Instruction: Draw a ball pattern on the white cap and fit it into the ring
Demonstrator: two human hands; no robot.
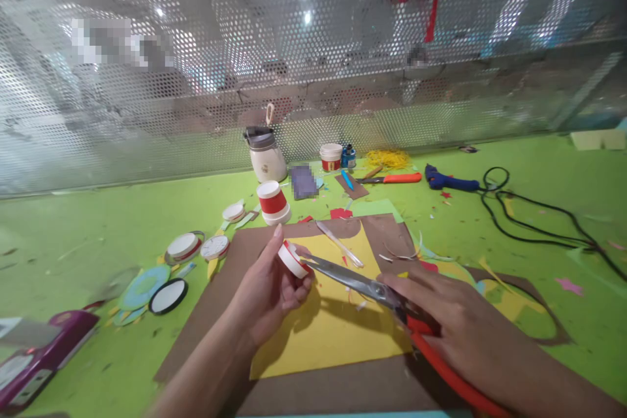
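Note:
Between the thumb and fingers of my left hand (pixel 274 290) is a small white round lid (pixel 292 261) with a red strip along its side. My right hand (pixel 445 310) grips scissors (pixel 355 279) by their red handles, which are partly hidden by the hand. The tips of the blades meet the lid's red edge; whether they cut into it I cannot tell. Under both hands lies a yellow sheet (pixel 343 339) on brown cardboard (pixel 206 326). A white plastic stick (pixel 340 245) and small scraps rest on the yellow sheet.
A white tub with a red band (pixel 273 204) and a white jug (pixel 267 160) stand behind. Several white lids (pixel 183 246) lie to the left, near a purple device (pixel 53 353). Rightward are a red-handled knife (pixel 401 178) and a blue glue gun (pixel 450 181) with its black cord.

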